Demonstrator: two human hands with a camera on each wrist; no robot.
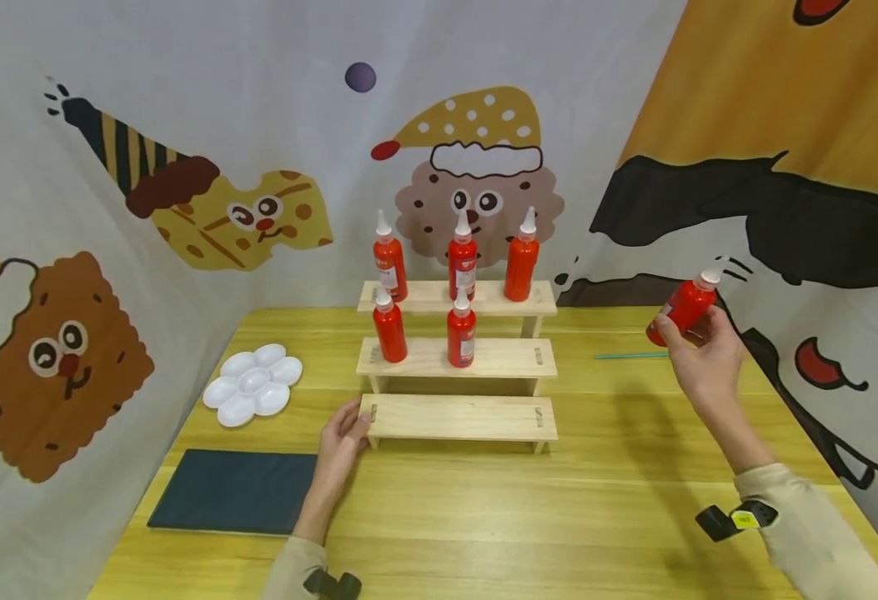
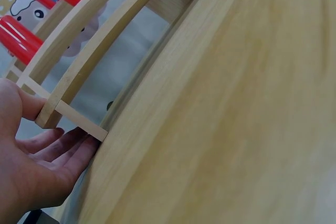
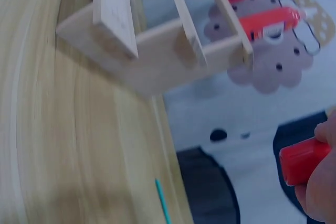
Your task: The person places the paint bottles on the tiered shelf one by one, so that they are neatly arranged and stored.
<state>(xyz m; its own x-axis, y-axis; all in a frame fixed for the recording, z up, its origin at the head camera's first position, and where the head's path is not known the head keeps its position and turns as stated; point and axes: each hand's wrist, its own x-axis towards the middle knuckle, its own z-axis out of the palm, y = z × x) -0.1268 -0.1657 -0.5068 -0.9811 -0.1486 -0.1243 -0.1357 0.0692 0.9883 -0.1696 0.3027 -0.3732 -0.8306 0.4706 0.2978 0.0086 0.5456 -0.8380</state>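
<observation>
A three-tier wooden stepped rack (image 1: 457,417) stands mid-table. On its top step are three red paint bottles (image 1: 519,265) with white pointed caps; two more stand on the middle step, left and centre. The lowest step carries nothing. My left hand (image 1: 343,442) grips the left end of that lowest step, thumb (image 2: 32,104) at the board's end and fingers beside the leg. Off to the right of the rack, my right hand (image 1: 709,358) holds another red paint bottle (image 1: 684,310) above the table, tilted with its cap up and to the right.
A white flower-shaped palette (image 1: 253,384) lies to the rack's left, with a dark flat board (image 1: 232,492) nearer the front. On the right lies a thin teal stick (image 1: 629,356). A cartoon-printed curtain (image 1: 273,75) hangs behind the table.
</observation>
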